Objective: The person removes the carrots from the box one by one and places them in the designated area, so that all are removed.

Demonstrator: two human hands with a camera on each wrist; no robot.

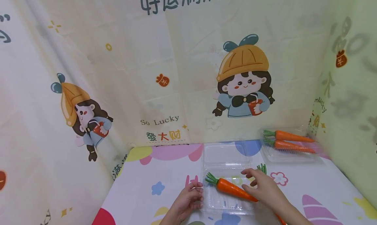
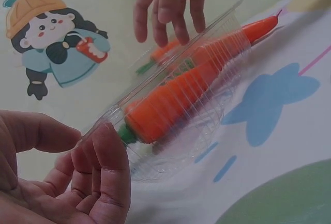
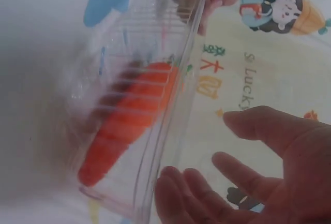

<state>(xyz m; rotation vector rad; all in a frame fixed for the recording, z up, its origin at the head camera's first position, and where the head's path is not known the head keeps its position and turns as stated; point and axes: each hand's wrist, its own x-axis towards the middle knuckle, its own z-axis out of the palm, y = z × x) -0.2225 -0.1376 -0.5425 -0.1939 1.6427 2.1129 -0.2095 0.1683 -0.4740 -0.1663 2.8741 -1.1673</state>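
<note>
A clear plastic clamshell box (image 1: pixel 212 203) lies with its lid (image 1: pixel 226 154) folded back on the far side. Inside the base, an orange toy carrot (image 1: pixel 232 188) slants with its green top to the left and its tip to the right. My left hand (image 1: pixel 188 200) is at the box's left side; in the left wrist view its thumb and fingers (image 2: pixel 111 157) pinch the rim. Over the right part of the box hovers my right hand (image 1: pixel 266 187), fingers spread and loosely bent, holding nothing. Its fingertips (image 3: pixel 168 180) come close to the box's edge in the right wrist view.
Another carrot (image 1: pixel 261 168) lies right of the box, mostly hidden beneath my right forearm. At the back right stands a second clear box (image 1: pixel 282 158) with two carrots (image 1: pixel 294 136) in it. Printed cloth walls (image 1: pixel 182 97) enclose the patterned table (image 1: pixel 132 185).
</note>
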